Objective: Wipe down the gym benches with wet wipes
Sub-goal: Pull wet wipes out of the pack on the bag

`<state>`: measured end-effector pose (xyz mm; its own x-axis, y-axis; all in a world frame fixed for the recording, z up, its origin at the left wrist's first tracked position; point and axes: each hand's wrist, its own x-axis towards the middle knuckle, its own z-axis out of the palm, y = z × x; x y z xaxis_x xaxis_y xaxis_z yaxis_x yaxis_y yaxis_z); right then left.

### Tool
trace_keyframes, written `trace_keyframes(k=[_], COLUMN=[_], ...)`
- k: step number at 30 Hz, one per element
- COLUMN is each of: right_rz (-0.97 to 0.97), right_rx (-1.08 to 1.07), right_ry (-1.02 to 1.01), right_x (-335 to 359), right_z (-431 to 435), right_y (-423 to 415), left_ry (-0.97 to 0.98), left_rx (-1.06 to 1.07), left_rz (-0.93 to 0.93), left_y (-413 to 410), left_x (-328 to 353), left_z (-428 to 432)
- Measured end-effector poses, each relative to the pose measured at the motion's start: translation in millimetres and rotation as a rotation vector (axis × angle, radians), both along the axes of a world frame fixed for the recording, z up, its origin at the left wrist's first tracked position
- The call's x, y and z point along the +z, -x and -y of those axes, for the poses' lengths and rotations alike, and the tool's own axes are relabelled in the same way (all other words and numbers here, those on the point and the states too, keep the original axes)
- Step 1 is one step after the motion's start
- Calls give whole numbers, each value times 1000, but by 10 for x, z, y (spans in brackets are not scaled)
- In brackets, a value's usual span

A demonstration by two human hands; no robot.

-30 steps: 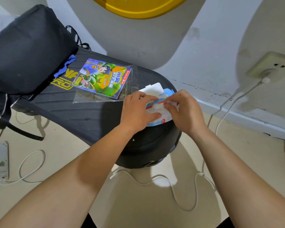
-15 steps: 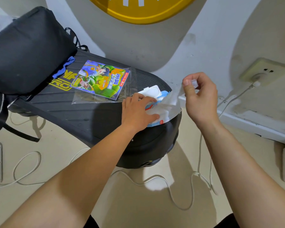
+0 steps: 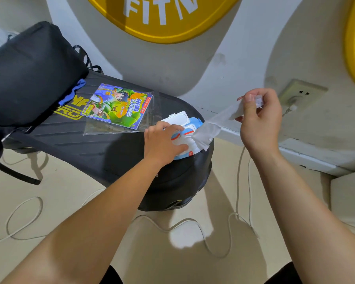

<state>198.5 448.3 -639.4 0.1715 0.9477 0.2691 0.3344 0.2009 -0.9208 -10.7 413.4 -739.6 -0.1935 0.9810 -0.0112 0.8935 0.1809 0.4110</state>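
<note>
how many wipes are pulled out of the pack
1 wet wipe, stretched from the wipe pack on the bench up to the right hand pinching it. More may be hidden inside.

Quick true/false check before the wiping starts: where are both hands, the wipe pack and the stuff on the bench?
1. The right hand pinches a wet wipe that stretches across to it from the wipe pack. True.
2. The pack's flip lid is closed. False: it stands open behind the left hand.
3. The left hand presses the pack down on the end of the bench. True.
4. The comic book lies on the floor. False: it lies on the bench in a clear sleeve, between the black bag and the pack.
</note>
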Motion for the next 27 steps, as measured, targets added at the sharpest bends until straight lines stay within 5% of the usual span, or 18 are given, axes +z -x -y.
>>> trace_keyframes(k=[7, 12, 16, 21, 24, 27], right_rz=[-50, -54, -128, 261, 287, 271], right_rx=[0, 129, 139, 314, 547, 538], right_ry=[-50, -4, 42, -8, 97, 151], right_x=[278, 215, 197, -72, -273, -384], right_z=[7, 90, 37, 66, 157, 143], right_y=[-17, 90, 44, -60, 13, 119], left_ry=[49, -121, -79, -268, -154, -8], left_rx=[-19, -251, -121, -28, -2, 27], left_rz=[-20, 387, 544, 666, 783, 930], left_y=[-93, -404, -495, -359, -345, -284], left_x=[119, 528, 670, 715, 786, 793], left_z=[22, 14, 35, -17, -32, -23])
